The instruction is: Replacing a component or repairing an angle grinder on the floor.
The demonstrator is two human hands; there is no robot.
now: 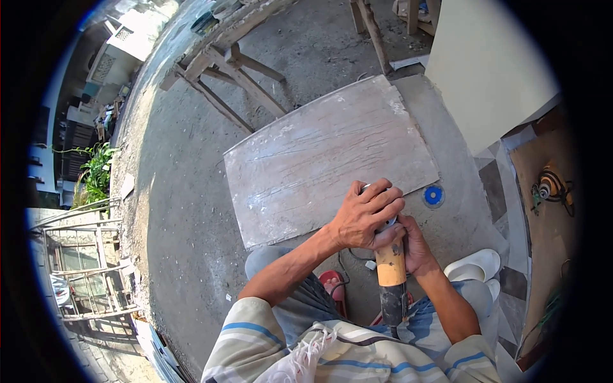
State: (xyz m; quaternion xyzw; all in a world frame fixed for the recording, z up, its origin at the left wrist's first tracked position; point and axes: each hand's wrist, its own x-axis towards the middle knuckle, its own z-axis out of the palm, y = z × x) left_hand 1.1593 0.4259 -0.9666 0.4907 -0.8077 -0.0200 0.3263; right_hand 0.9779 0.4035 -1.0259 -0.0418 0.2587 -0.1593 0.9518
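Observation:
An angle grinder [391, 269] with a worn orange-yellow body and a black rear end stands nearly upright between my knees, its head up and its cord end down. My left hand [365, 214] is closed over the grinder's head, and its fingers hide most of the metal part there. My right hand [418, 246] wraps round the body's right side just below the head. Just beyond my hands lies a large grey, scratched board [325, 159] on the concrete. Beside the board's right corner rests a round cutting disc with a blue centre [433, 196].
A wooden trestle [239, 80] stands beyond the board. White slippers [474, 267] sit near my right knee. To the right are a pale upright panel [485, 70] and a brown board [543, 242] bearing another yellow power tool [550, 186]. A metal frame [89, 268] lies at left.

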